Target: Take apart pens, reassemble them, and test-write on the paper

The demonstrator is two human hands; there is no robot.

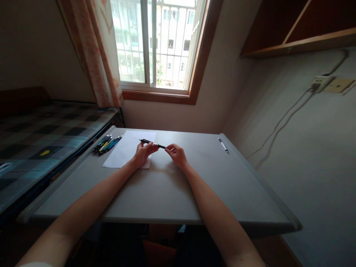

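Note:
Between my two hands a dark pen (160,145) is held nearly level above the table. My left hand (144,153) has its fingers closed round the pen's left part, over the right side of a white sheet of paper (125,148). With thumb and fingertips, my right hand (177,154) pinches the pen's right end. Several pens and markers (105,144) lie in a loose heap to the left of the paper. One white and dark pen (223,145) rests alone near the table's right edge.
The grey-white table (167,200) stands below a barred window (155,44). A bed with a checked cover (55,129) adjoins its left side. On the right wall, a cord (278,124) hangs from a socket (319,82) under a wooden shelf (303,44).

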